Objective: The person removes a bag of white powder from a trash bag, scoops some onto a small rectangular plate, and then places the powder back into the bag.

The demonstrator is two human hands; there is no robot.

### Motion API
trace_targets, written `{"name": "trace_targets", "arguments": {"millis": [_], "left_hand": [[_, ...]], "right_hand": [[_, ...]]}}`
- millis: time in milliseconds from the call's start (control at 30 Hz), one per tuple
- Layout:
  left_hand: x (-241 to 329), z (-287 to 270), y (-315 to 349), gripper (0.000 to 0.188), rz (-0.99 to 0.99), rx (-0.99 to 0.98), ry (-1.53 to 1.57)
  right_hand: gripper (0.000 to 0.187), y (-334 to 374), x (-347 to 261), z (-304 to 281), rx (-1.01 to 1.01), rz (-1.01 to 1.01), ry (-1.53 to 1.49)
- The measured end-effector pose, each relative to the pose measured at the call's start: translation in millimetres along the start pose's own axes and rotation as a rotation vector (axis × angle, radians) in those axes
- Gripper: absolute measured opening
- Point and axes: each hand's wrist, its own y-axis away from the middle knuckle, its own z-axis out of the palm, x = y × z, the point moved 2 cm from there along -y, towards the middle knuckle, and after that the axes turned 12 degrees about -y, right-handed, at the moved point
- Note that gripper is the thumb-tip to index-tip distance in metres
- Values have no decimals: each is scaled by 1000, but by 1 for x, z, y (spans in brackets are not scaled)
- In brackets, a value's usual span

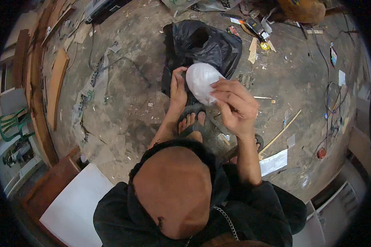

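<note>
A rounded white bundle, like a filled plastic bag [202, 80], is pinched at its near right side by my right hand [237, 103]. My right fingers are bent together on its gathered plastic. Just left of the bundle, my left hand [178, 88] has curled fingers at the edge of a black plastic bag [218, 45] and appears to grip it. Spread over the floor beyond my feet, the black bag lies crumpled, partly behind the white bundle. What the white plastic contains cannot be made out.
My sandalled foot [192, 119] is just below the bundle. Wood scraps [252, 50], a thin wooden strip [282, 131] and a white sheet [273, 162] lie on the right. Long boards [58, 88] line the left. A red-ended cord [321, 153] trails at far right.
</note>
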Motion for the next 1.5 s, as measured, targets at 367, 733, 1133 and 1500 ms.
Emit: {"name": "trace_targets", "arguments": {"millis": [367,733,1133,1500], "left_hand": [[-1,12,29,62,-716,-311,1173],[52,8,22,74,-542,-194,1359],[77,-4,3,56,-414,-209,1524],[79,20,21,61,-382,-43,886]], "right_hand": [[19,-1,-4,7,8,-10,-260],[18,-17,5,4,35,26,-336],[146,37,66,34,291,304,-500],[88,61,79,24,705,488,-830]]}}
